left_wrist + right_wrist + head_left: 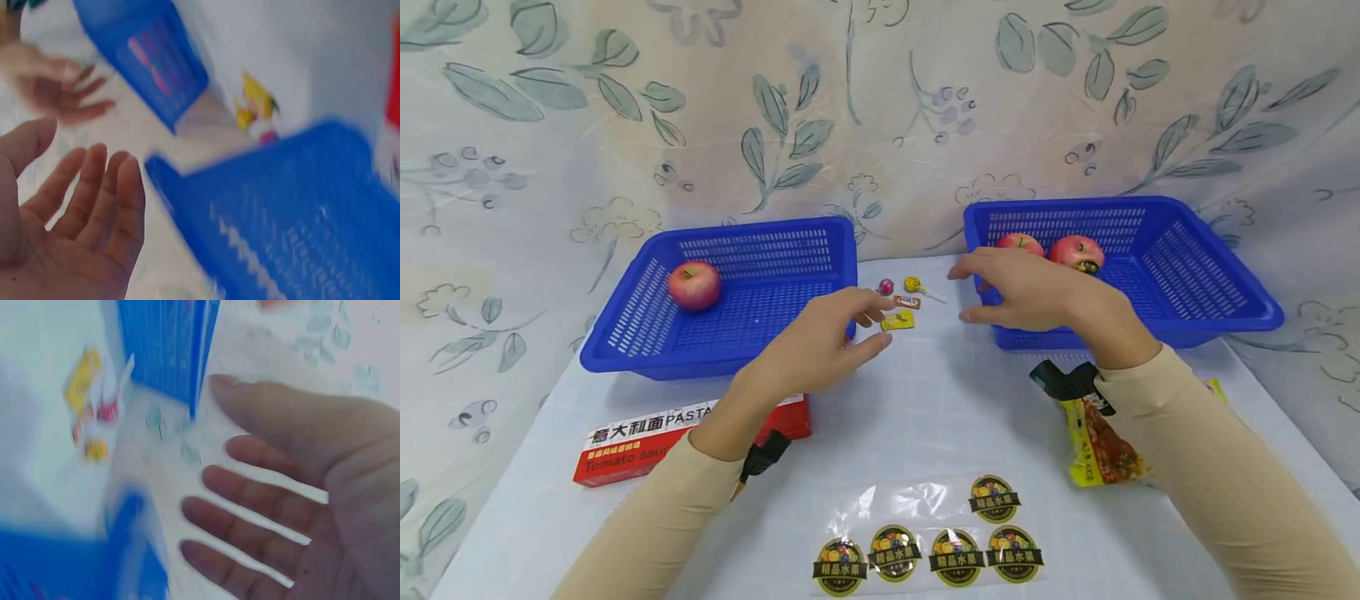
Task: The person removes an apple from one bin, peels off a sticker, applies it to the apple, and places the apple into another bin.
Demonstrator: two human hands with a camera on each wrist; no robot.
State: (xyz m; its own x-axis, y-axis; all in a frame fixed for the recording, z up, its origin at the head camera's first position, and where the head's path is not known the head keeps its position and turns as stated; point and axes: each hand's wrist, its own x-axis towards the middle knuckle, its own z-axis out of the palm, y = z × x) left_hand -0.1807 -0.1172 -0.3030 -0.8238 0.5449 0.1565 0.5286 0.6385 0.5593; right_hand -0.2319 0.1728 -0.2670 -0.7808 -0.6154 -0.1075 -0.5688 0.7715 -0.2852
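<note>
My left hand hovers by the right rim of the left blue basket, fingers loosely spread and holding nothing. My right hand is raised over the near left part of the right blue basket, its fingers apart and free of any object. Between the baskets lie a pink lollipop, a yellow lollipop, a small red-brown packet and a yellow packet. One apple sits in the left basket. Two apples are in the right one, the nearer apple bearing a dark round sticker.
A red pasta box lies before the left basket, partly behind my left forearm. Below my right wrist is a yellow food pouch. A clear sheet with several round fruit stickers lies at the front. Floral cloth hangs behind.
</note>
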